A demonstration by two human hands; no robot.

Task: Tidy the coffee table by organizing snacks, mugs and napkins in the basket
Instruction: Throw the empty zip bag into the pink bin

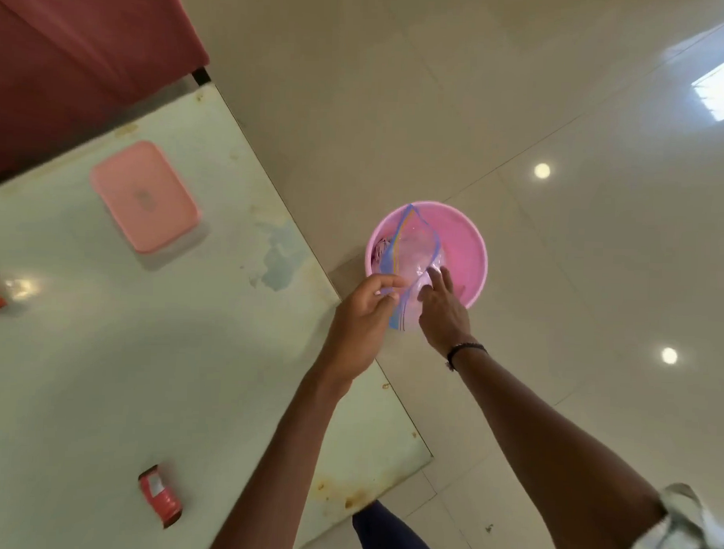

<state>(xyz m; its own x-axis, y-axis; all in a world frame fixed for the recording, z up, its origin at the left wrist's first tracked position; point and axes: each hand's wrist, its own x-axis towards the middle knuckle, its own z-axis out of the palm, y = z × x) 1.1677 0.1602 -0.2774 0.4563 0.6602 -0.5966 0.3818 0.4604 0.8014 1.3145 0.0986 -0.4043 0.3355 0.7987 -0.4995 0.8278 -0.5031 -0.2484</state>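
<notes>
Both hands meet above the pink basket (pixel 472 253): left hand (pixel 361 311) pinches the zip bag (pixel 414 255) rim, right hand (pixel 443 308) fingers spread against its side. Bag's long axis points down into the basket, beside the bench (pixel 144 349).

A home living room, by the look of it: a low glass-topped table (pixel 103 347) stands beside a red sofa (pixel 72 59) on glossy beige floor tiles (pixel 557 281).
</notes>
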